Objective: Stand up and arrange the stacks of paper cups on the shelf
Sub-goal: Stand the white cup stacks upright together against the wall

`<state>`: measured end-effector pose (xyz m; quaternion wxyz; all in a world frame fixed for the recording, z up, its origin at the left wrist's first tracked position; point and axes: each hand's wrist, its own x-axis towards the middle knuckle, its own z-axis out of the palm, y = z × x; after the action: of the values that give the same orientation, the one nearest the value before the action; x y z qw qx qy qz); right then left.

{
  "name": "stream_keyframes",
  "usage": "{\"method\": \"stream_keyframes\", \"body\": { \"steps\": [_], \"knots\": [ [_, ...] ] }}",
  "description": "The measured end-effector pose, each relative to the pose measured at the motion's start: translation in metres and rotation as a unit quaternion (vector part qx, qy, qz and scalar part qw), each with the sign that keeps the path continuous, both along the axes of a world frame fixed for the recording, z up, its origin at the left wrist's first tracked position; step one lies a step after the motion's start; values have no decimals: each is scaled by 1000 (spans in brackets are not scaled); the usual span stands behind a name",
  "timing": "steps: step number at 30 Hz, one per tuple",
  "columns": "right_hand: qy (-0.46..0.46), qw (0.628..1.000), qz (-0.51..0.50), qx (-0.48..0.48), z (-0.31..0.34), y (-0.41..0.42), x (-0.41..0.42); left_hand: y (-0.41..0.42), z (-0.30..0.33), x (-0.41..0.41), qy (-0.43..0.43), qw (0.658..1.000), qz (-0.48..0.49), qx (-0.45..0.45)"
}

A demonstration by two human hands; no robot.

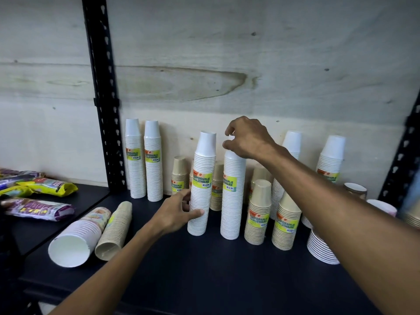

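- We see the left hand (179, 212) low on a tall white cup stack (202, 185), thumb and fingers curled round its lower part; that stack stands upright on the dark shelf (204, 269).
- The right hand (246, 138) is at the top of a second white stack (233, 196) just to the right, fingers bent round the top cup; that stack is upright too, near the first but apart from it.
- Two more white stacks (144, 160) stand upright at the back left, side by side against the wooden back panel (227, 64).
- Two kraft-brown stacks (270, 214) stand right of the held pair; shorter brown ones sit behind, partly hidden.
- Two further white stacks stand upright at the back right, one (330, 158) clear, one behind the right forearm.
- Lying on their sides at front left: a white stack (77, 239) and a brown stack (114, 233), touching, open ends toward us.
- A low pile of white bowls (321, 248) sits front right.
- Snack packets (38, 194) lie on the next shelf bay to the left, past the black slotted upright (102, 87).
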<state>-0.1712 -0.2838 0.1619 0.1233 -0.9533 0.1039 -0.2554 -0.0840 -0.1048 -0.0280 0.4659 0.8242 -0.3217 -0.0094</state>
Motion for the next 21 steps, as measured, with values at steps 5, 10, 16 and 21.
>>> {"method": "stream_keyframes", "body": {
  "steps": [5, 10, 16, 21],
  "knots": [
    [13, 998, 18, 53, 4, -6, -9, -6, -2, -3, 8, 1000, -8, -12],
    [18, 996, 32, 77, 5, -5, -15, -6, -5, -4, 17, 1000, -5, -11],
    [24, 994, 39, 99, 7, -1, -22, -6, 0, -6, 12, 1000, -5, 7],
    [12, 993, 27, 113, 12, 4, -29, 6, 13, -7, 9, 999, 8, 49]
  ]
}}
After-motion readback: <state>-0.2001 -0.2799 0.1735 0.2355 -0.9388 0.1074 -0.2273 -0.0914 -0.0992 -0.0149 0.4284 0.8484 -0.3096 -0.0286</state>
